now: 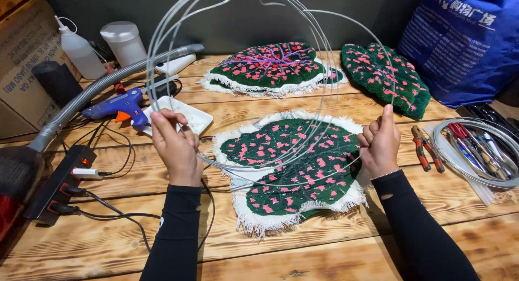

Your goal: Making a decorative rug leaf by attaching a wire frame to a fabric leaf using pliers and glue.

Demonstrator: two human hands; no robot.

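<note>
Wooden plank surface point(97, 243) carries everything, w/ a blue bag point(465, 43) at the far right corner and a grey hose point(86, 97) snaking in from the left. Big loops of clear stiff wire point(319, 48) arc up over the middle, held approx. above the leaf-shaped tufted rug piece point(286, 173) (dark green w/ pink flecks, white fringe) that lies flat between both arms. Two more tufted leaves point(267, 67) sit further back, well apart from the hands. Left hand point(175, 146) has its grip closed round the wire bundle at its left side; right hand point(381, 143) grips the other side, fingers curled tight, thumb up along a strand. Step in hand looks like sizing or uncoiling the wire against the leaf outline, not yet laid on it. Next move prob. calls for lowering one loop to the fringe edge w/o letting the springy coils jump free, so both grips must stay firm. Smaller bits: blue glue gun point(119, 107) near the left hand, power strip point(54, 186), a second wire coil point(476, 151) beside red-handled pliers point(424, 146) at right.
</note>
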